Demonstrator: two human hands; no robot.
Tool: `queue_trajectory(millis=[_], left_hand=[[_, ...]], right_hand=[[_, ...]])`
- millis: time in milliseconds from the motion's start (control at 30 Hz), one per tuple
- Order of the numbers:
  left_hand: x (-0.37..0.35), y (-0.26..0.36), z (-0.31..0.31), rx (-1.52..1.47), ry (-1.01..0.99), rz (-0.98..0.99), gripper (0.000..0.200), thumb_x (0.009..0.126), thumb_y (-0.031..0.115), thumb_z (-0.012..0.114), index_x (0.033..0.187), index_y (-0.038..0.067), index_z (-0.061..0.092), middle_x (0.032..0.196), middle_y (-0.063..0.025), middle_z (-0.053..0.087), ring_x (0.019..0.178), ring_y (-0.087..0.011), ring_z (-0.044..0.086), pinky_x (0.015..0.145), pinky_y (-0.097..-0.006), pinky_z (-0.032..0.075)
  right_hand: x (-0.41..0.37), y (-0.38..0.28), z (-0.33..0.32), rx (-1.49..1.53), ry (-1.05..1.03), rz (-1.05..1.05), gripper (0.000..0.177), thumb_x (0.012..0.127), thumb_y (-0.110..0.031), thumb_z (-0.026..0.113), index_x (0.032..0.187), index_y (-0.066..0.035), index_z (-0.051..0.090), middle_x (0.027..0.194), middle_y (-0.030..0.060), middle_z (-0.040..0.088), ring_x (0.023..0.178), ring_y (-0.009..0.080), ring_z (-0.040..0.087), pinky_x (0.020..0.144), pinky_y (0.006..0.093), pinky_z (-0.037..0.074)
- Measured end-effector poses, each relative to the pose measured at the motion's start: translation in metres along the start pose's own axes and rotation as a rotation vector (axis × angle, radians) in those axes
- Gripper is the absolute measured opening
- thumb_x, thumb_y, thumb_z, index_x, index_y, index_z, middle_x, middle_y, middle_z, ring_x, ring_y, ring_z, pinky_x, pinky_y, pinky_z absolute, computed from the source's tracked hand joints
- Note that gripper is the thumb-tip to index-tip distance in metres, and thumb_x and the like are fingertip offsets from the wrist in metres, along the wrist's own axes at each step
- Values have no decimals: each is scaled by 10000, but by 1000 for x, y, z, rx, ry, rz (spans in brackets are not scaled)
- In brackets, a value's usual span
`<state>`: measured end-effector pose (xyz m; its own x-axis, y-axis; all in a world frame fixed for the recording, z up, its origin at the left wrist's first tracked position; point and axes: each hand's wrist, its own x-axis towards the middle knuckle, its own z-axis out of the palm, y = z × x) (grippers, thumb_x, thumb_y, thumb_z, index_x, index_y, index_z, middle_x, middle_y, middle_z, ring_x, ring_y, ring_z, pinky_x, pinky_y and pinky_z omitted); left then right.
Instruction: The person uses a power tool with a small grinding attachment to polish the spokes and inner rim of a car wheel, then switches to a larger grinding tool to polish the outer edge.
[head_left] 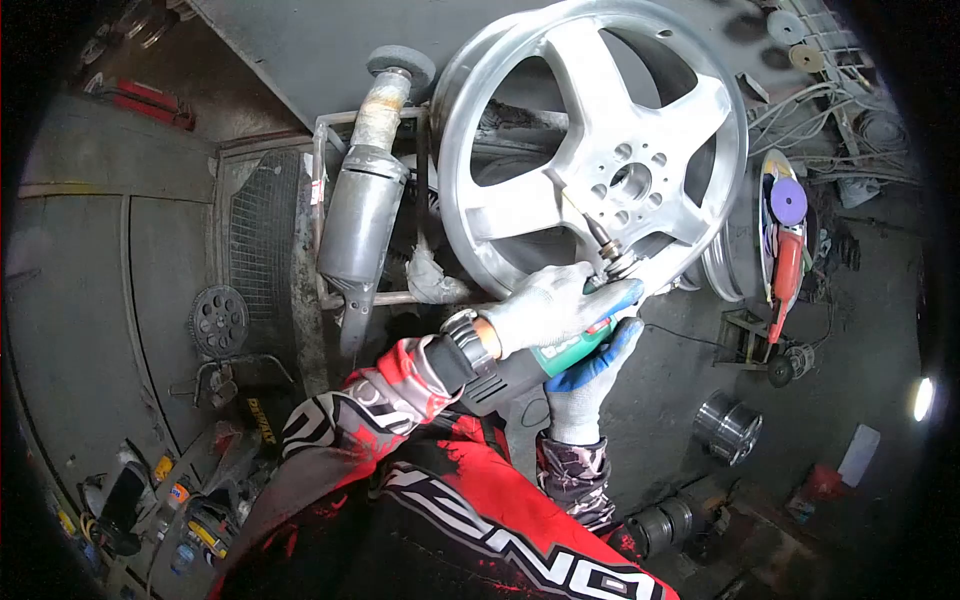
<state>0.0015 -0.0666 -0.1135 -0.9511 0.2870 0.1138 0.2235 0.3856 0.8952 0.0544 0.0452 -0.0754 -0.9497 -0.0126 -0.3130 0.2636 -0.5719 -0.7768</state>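
Note:
A bare-metal alloy wheel (590, 100) with broad spokes stands in front of me, its hub and bolt holes facing me. Both my gloved hands grip a green and black die grinder (568, 354) below the hub. My left hand (540, 312), with a watch at its wrist, wraps over the tool's front from above. From underneath, my right hand (588, 392) closes around the green body, blue fingertips up its side. The slim pointed bit (600, 232) slants up and left, its tip overlapping a spoke beside the hub in this view.
Left of the wheel is a grey cylindrical motor (362, 215) with a round grey disc on its end, beside a metal frame (322, 160). A red polisher (787, 270) with a purple pad hangs at right. Another wheel (728, 428) lies on the floor lower right.

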Motion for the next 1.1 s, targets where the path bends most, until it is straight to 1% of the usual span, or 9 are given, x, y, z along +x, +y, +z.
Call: queue_trajectory(millis=[100, 300, 367, 433, 700, 767, 800, 900, 1100], left_hand=[[-2, 8, -12, -361, -121, -336, 385, 981, 356, 588, 1173, 24, 619, 926, -200, 657, 841, -362, 676, 716, -428, 517], [-45, 15, -34, -517, -32, -280, 382, 1015, 359, 559, 1137, 0, 602, 926, -213, 652, 870, -335, 663, 758, -434, 494], [-66, 6, -31, -435, -8, -184, 345, 992, 265, 580, 1223, 10, 585, 1055, -237, 629, 926, -335, 650, 769, -443, 500], [-83, -1, -29, 96, 139, 234, 421, 941, 185, 595, 1330, 30, 550, 1177, -259, 579, 979, -369, 629, 803, -448, 509], [-62, 11, -36, 161, 151, 227, 410, 955, 207, 571, 1324, 29, 556, 1160, -255, 578, 934, -364, 623, 795, -439, 504], [-35, 28, -53, -491, -120, -269, 361, 1009, 304, 544, 1192, -2, 596, 1030, -227, 619, 879, -347, 632, 757, -428, 486], [-26, 28, -52, -627, -122, -325, 436, 1031, 401, 521, 1083, -24, 602, 906, -205, 632, 812, -307, 632, 741, -409, 474], [-14, 14, -38, -609, -84, -228, 455, 1021, 425, 540, 1049, -25, 604, 835, -197, 626, 759, -268, 613, 735, -387, 472], [-45, 18, -56, -729, -154, -305, 437, 1029, 400, 532, 1166, -9, 603, 1017, -150, 653, 950, -222, 617, 847, -350, 475]], right_hand=[[-3, 10, -7, -47, 16, -19, 628, 1045, -550, 394, 1529, -153, 340, 1482, 51, 470, 1348, 223, 465, 1141, 410, 360], [-29, 35, -10, -216, 63, -63, 597, 1051, -507, 417, 1499, -114, 376, 1440, 77, 504, 1317, 234, 496, 1122, 412, 382], [-37, 41, -10, -276, 30, -65, 628, 1038, -496, 463, 1513, -101, 345, 1449, 89, 487, 1318, 239, 495, 1113, 411, 395], [-44, 41, 0, -249, 14, -37, 639, 1034, -477, 487, 1514, -86, 333, 1454, 98, 476, 1315, 238, 497, 1104, 406, 407], [-31, 29, 2, -269, 37, -46, 569, 1060, -433, 446, 1500, -81, 364, 1423, 92, 513, 1299, 222, 504, 1110, 391, 391], [-20, 24, 0, -256, 70, -120, 547, 1064, -424, 439, 1491, -88, 381, 1410, 85, 529, 1295, 218, 509, 1107, 388, 392], [-18, 19, 5, -235, 92, -115, 536, 1066, -421, 438, 1482, -88, 388, 1409, 77, 524, 1286, 216, 512, 1101, 388, 395], [-13, 14, 9, -317, 126, -198, 524, 1064, -413, 446, 1469, -86, 396, 1406, 68, 515, 1276, 212, 514, 1096, 389, 395], [-34, 21, 28, -428, 79, -212, 682, 1028, -392, 538, 1527, -21, 258, 1448, 149, 441, 1323, 241, 458, 1114, 396, 356]])
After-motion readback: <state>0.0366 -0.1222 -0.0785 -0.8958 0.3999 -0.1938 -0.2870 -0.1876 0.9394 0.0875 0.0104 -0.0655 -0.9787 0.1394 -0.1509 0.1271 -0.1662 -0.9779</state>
